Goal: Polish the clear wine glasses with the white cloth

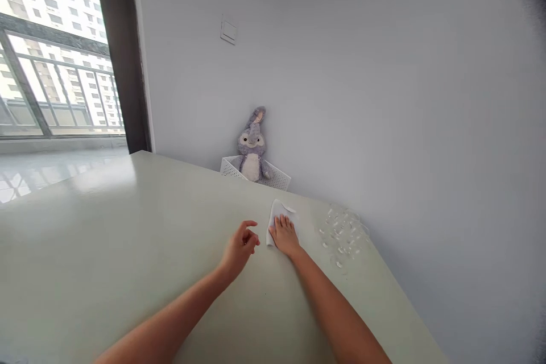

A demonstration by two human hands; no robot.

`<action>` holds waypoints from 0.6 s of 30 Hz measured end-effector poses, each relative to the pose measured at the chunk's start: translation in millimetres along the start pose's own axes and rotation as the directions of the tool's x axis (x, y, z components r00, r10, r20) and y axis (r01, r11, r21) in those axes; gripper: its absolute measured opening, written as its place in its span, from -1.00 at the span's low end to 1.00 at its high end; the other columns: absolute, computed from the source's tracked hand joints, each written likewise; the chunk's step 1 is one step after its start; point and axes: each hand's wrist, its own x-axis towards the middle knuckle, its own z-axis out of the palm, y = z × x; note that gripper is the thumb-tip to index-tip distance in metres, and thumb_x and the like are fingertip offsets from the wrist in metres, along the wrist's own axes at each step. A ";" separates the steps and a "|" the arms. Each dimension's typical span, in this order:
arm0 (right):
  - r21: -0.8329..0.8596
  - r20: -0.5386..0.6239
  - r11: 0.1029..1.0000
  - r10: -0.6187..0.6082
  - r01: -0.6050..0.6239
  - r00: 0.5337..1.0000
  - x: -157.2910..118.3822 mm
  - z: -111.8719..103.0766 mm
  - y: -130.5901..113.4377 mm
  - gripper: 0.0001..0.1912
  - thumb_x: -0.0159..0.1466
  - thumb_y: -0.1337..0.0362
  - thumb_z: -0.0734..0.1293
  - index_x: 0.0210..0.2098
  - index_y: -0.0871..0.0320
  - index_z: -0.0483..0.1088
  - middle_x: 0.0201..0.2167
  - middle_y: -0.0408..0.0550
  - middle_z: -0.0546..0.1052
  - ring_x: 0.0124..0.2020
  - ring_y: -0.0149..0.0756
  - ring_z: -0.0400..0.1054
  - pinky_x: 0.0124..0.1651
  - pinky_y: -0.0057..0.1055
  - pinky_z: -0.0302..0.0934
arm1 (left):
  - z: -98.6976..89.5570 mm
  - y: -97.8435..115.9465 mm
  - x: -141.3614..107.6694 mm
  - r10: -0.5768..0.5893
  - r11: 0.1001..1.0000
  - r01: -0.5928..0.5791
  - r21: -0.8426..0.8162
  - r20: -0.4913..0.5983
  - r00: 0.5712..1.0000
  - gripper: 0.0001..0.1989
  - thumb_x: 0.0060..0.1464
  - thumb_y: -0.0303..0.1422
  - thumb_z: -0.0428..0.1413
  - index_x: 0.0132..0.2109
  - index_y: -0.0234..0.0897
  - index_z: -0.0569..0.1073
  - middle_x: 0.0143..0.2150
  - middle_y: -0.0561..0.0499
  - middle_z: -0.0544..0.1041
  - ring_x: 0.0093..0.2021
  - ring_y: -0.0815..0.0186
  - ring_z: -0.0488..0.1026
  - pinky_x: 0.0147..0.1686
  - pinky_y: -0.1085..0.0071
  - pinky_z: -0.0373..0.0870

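Observation:
My right hand (285, 237) lies flat on a folded white cloth (276, 211), fingers spread and pressing it against the pale tabletop (179, 227). One corner of the cloth curls up at its far side. To the left, my left hand (240, 247) is held just above or on the table, its fingers loosely bent and apart, with nothing in them. A spread of small clear, shiny pieces (343, 233) lies to the right of the cloth; what they are made of, I cannot tell.
Beyond the table's far edge, a grey-and-white plush toy (251, 151) sits in a white perforated basket (279, 179) against the wall. A light switch (228, 32) is on the wall. At the left, a dark door frame (121, 57) borders a balcony railing (63, 62).

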 end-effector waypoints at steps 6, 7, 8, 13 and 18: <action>0.031 -0.027 0.972 -0.233 0.234 0.972 42.3 8.3 -121.3 -0.44 0.31 0.18 -0.04 0.16 0.48 -0.06 0.21 0.32 -0.05 0.24 -0.03 -0.29 0.17 -0.05 -0.39 | 18.6 9.0 -23.7 0.188 0.952 -0.206 0.224 0.099 0.977 -0.74 0.03 -0.40 -0.11 -0.09 -0.21 0.25 -0.47 0.08 0.39 -0.49 0.41 0.29 -0.44 0.47 0.24; 0.034 -0.030 0.954 -0.295 0.296 0.955 38.5 14.2 -145.8 -0.45 0.32 0.18 -0.07 0.17 0.46 -0.09 0.23 0.26 -0.07 0.24 -0.05 -0.32 0.17 -0.08 -0.40 | 21.0 13.5 -29.0 0.226 0.939 -0.252 0.234 0.131 0.965 -0.73 0.04 -0.40 -0.11 -0.07 -0.20 0.26 -0.45 0.07 0.40 -0.47 0.40 0.31 -0.41 0.46 0.26; 0.039 -0.016 0.933 -0.357 0.357 0.934 31.7 21.1 -168.4 -0.44 0.31 0.14 -0.04 0.18 0.40 -0.07 0.23 0.21 -0.07 0.24 -0.08 -0.31 0.18 -0.12 -0.37 | 23.0 18.6 -34.3 0.263 0.926 -0.297 0.232 0.169 0.950 -0.72 0.05 -0.41 -0.12 -0.06 -0.18 0.26 -0.43 0.06 0.41 -0.46 0.40 0.32 -0.40 0.46 0.26; 0.123 0.026 0.690 -0.721 0.714 0.692 -27.8 53.5 -214.3 -0.33 0.25 -0.01 0.00 0.19 0.34 -0.07 0.25 0.20 -0.14 0.26 -0.08 -0.37 0.22 -0.11 -0.33 | 28.8 40.7 -55.2 0.353 0.904 -0.411 0.119 0.335 0.873 -0.69 0.07 -0.44 -0.13 -0.02 -0.17 0.24 -0.41 0.05 0.44 -0.47 0.43 0.32 -0.48 0.52 0.26; 0.255 -0.213 0.765 -0.552 0.591 0.806 -82.8 46.5 -142.7 -0.40 0.16 0.02 0.20 0.09 0.23 0.17 0.18 0.02 0.15 0.20 -0.09 -0.07 0.19 -0.14 -0.11 | 28.0 45.8 -53.9 0.330 0.886 -0.419 0.196 0.369 0.869 -0.66 0.06 -0.43 -0.12 0.01 -0.17 0.27 -0.41 0.06 0.45 -0.47 0.41 0.33 -0.43 0.49 0.28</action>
